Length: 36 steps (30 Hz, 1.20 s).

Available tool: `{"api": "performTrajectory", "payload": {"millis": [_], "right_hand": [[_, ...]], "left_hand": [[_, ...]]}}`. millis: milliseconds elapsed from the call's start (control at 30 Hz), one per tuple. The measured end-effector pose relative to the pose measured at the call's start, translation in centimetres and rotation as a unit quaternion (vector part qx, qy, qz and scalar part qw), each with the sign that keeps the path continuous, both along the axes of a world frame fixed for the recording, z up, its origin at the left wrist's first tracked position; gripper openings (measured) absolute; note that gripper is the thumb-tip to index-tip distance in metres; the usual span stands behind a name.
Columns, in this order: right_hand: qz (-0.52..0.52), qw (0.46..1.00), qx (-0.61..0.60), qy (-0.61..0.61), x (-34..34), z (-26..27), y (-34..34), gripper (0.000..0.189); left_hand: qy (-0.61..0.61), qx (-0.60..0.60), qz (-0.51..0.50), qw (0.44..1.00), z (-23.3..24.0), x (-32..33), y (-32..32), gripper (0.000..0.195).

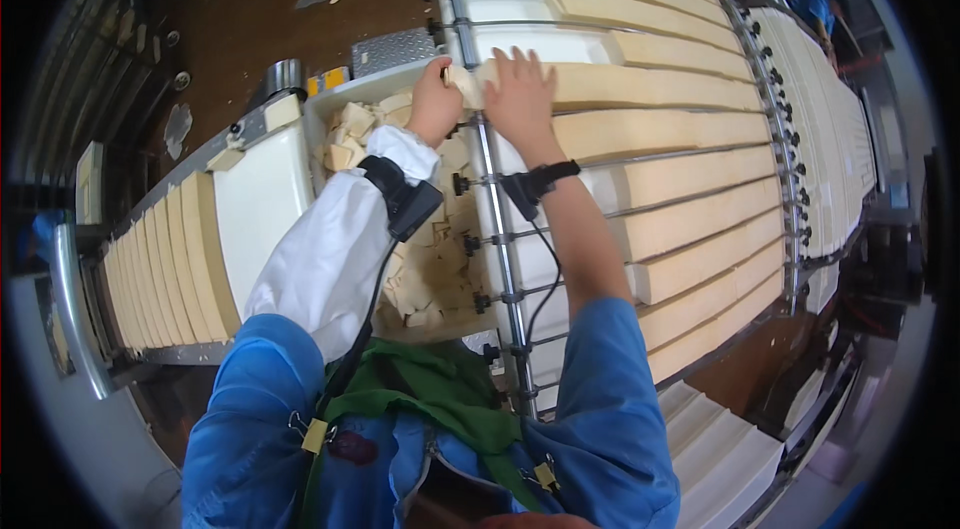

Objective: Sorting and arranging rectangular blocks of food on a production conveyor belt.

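My left hand point(435, 105) is curled at the end of a long pale-yellow strip, closed on a small pale end piece point(463, 85). A small dark object shows beside its thumb; what it is I cannot tell. With fingers spread, my right hand point(521, 98) lies on the near end of the long strip point(652, 86), just right of a metal rail point(491, 176). Below my left hand is a grey bin point(319, 105) of broken pale pieces point(409, 274). More pale strips point(701, 225) lie parallel on the right, with thin metal rods between them.
At left, a row of upright pale slabs point(191, 251) stands beside a white board point(262, 191). A second rail point(780, 131) with black knobs crosses the far side. Beyond it lie white sheets point(817, 131), with a person in blue point(817, 8) nearby. A metal cylinder point(285, 75) stands behind the bin.
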State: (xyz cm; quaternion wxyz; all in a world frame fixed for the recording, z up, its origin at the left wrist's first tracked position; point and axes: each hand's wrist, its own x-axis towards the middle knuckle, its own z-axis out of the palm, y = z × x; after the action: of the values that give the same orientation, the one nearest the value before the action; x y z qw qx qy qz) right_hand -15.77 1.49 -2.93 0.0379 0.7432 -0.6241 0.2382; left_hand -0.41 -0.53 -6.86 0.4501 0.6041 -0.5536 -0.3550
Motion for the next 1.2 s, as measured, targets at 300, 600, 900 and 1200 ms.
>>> {"api": "performTrajectory", "payload": {"millis": [300,600,900,1200], "right_hand": [[0.139,0.936,0.044,0.319,1.1,2.9,1.2,0.041],[0.361,0.929,0.031,-0.073,35.9,-2.2,7.8,0.032],[0.323,0.936,0.141,0.021,55.6,-8.1,11.4,0.068],[0.255,0.956,0.136,0.048,58.6,-5.1,10.8,0.062]], "left_hand": [[-0.103,-0.027,0.058,0.993,2.3,21.9,20.5,0.055],[-0.178,0.210,0.354,0.894,-3.1,42.5,43.6,0.071],[0.321,0.324,0.255,0.853,1.8,45.5,42.0,0.090],[0.396,0.225,0.178,0.872,0.7,45.8,42.4,0.094]]}}
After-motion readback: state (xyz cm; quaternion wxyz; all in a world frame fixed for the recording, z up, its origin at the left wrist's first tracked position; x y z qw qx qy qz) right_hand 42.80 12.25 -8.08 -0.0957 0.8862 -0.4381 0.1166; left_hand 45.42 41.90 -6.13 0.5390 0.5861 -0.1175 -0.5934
